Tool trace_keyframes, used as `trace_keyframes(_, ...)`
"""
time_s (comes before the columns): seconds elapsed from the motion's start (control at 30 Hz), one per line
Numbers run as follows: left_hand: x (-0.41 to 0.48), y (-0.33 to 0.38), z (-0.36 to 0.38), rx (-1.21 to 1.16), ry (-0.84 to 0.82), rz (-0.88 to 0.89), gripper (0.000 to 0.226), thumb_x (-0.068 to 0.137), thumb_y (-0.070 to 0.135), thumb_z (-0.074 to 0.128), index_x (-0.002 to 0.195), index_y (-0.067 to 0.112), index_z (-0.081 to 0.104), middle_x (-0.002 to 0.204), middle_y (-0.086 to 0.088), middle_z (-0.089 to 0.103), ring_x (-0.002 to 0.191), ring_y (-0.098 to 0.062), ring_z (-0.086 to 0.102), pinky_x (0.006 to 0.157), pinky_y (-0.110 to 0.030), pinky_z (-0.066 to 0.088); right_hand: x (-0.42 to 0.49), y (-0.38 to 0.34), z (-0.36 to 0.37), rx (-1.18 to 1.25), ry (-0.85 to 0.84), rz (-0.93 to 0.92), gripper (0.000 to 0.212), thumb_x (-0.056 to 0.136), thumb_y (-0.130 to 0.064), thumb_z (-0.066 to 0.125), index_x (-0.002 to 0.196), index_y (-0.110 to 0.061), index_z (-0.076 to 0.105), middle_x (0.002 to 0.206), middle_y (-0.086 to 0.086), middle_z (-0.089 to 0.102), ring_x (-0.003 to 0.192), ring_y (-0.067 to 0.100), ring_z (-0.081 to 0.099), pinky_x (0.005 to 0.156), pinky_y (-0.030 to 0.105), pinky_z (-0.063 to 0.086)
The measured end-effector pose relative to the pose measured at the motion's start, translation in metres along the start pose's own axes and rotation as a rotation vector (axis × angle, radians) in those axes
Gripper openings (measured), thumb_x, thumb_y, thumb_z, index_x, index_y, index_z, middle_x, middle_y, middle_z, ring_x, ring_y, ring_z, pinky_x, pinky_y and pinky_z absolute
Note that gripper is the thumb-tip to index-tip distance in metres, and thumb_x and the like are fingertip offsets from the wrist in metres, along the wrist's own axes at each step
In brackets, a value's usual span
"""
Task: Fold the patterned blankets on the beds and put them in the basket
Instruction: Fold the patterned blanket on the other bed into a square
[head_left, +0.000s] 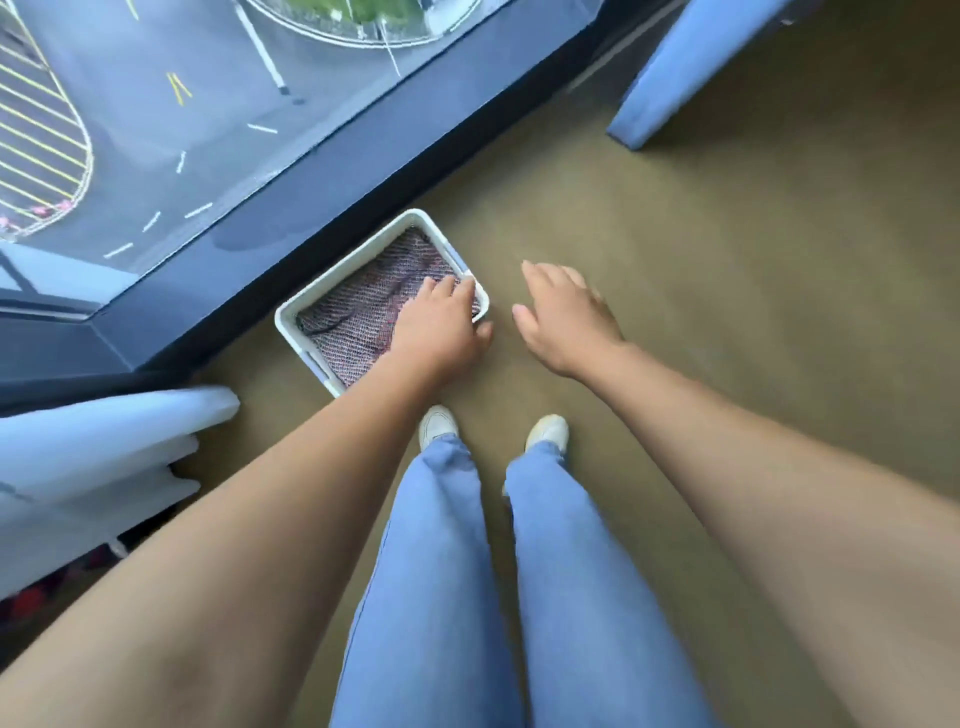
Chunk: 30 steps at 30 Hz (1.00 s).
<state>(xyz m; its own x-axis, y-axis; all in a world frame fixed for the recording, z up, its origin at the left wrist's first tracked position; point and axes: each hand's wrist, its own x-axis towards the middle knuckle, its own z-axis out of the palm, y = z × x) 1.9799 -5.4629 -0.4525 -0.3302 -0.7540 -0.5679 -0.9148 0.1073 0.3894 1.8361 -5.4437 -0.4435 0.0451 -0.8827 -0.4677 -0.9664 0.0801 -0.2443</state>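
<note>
A white rectangular basket (291, 317) stands on the floor against the window base. A folded patterned blanket (363, 306) in red, grey and white fills it. My left hand (441, 322) hovers over the basket's right part with fingers loosely spread, covering the blanket's near right corner; whether it touches the fabric I cannot tell. My right hand (563, 317) hangs in the air to the right of the basket, fingers relaxed and holding nothing.
A floor-to-ceiling window with a dark frame (363, 171) runs diagonally at upper left. A bed with white bedding (98, 457) juts in at the left edge. A blue upholstered furniture piece (691, 67) stands upper right. Olive carpet (727, 260) covers the floor around my feet.
</note>
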Motion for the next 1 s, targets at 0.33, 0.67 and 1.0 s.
trace_keyframes(0.33,-0.134,0.259,0.032,0.188,-0.088,0.492,0.053,0.091,0.028,0.046,0.141,0.013,0.034,0.137,-0.014,0.048,0.121,-0.032,0.049,0.094,-0.038,0.043,-0.286,0.136,-0.055,0.248,0.323,0.545,0.055,0.093,-0.028,0.044,0.143,-0.011,0.028,0.149,0.009,0.033,0.137,0.028,0.026,0.11,0.036,0.021)
trace_keyframes(0.67,-0.336,0.498,0.216,0.362,-0.274,0.981,0.057,0.09,0.027,0.049,0.142,0.012,0.031,0.142,-0.013,0.044,0.126,-0.031,0.045,0.101,-0.039,0.041,-0.614,0.274,-0.013,0.319,0.534,0.951,0.057,0.092,-0.03,0.046,0.143,-0.011,0.028,0.147,0.009,0.036,0.135,0.026,0.029,0.11,0.037,0.022)
trace_keyframes(1.0,-0.434,0.732,0.366,0.61,-0.331,1.357,0.049,0.091,0.025,0.047,0.136,0.008,0.038,0.137,-0.015,0.046,0.124,-0.03,0.045,0.1,-0.039,0.041,-0.833,0.432,0.015,0.409,0.71,1.338,0.058,0.092,-0.028,0.043,0.144,-0.01,0.024,0.148,0.009,0.032,0.137,0.028,0.025,0.111,0.038,0.021)
